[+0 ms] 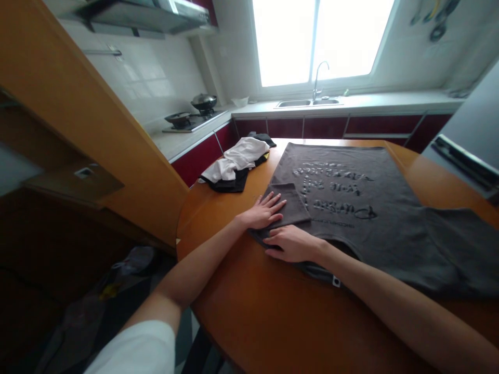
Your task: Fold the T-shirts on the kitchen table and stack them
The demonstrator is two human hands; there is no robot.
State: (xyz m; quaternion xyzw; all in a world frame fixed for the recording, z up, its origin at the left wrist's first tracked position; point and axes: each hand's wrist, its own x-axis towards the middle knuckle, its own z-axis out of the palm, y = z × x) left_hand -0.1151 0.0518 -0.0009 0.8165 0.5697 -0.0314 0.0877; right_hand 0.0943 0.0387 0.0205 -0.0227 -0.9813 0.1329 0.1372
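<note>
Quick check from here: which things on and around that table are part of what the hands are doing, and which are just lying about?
In hand:
- grey T-shirt, spread flat on the table
- left hand, flat on its folded sleeve
- right hand, pressing its edge

Lying about:
- pile of white and dark clothes
- wok on the stove
- sink and tap

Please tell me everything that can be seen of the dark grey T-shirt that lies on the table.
The dark grey fabric T-shirt lies spread flat on the orange wooden table, print side up, with raised lettering in the same grey that is too blurred to read. One sleeve is folded inward over the body. The left hand lies flat, fingers spread, on that folded sleeve; the right hand presses the shirt's edge beside it. A small white tag shows at the near edge. It looks soft and slightly wrinkled on the right.
</note>
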